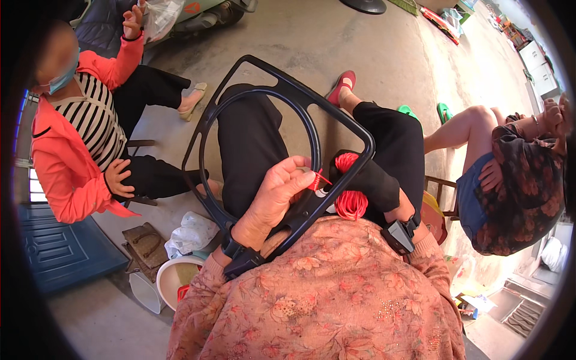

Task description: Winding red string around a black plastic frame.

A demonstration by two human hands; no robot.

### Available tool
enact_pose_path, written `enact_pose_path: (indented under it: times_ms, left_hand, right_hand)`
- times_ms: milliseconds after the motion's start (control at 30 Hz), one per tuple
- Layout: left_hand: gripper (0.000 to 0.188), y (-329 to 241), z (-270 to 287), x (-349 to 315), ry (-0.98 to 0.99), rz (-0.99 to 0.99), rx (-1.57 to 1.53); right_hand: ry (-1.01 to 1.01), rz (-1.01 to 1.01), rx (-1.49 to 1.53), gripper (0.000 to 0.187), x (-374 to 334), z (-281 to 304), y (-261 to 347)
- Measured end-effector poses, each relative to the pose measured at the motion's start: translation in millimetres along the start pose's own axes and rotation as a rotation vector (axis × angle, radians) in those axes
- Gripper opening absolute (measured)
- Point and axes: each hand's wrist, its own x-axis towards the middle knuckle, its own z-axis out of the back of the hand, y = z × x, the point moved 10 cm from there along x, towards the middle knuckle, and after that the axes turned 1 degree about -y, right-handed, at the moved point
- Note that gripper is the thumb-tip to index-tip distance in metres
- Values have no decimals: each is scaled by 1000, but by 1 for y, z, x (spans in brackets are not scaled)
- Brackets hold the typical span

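Note:
A black plastic frame [282, 90], a round ring inside a squarish outline, rests tilted on my lap over my black trousers. My left hand [276, 195] is bare and curls over the frame's near rim, pinching a strand of red cord [318, 179] against it. My right hand [363, 180] looks covered in black cloth or a glove and sits just behind the frame's right corner. It is closed around a coiled bundle of red cord [351, 205], which shows above and below the hand. Both wrists wear black strapped bands.
A seated person in an orange jacket and striped shirt [78, 138] is at my left. Another seated person in a dark flowered top [516, 186] is at my right. A white bucket [171, 279], brown bag [144, 243] and white plastic bag [192, 233] lie on the concrete floor at lower left.

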Motion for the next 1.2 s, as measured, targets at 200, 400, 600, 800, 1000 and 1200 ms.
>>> enact_pose_path:
  times_ms: [200, 400, 600, 800, 1000, 1200]
  left_hand:
    - [5, 3, 4, 1, 3, 52, 13]
    - [7, 7, 1, 2, 12, 87, 56]
    - [12, 27, -12, 1, 93, 236, -18]
    - [21, 16, -4, 1, 45, 44, -26]
    - [14, 19, -8, -1, 51, 116, 99]
    - [17, 6, -4, -1, 15, 47, 113]
  right_hand:
    - [-162, -49, 252, 33, -6, 16, -16]
    - [-512, 211, -260, 34, 2, 52, 17]
    - [-405, 215, 155, 31, 46, 28, 17]
    - [49, 26, 687, 31, 23, -25, 8]
    - [132, 52, 691, 32, -2, -25, 22]
    - [-122, 203, 465, 32, 1, 6, 19]
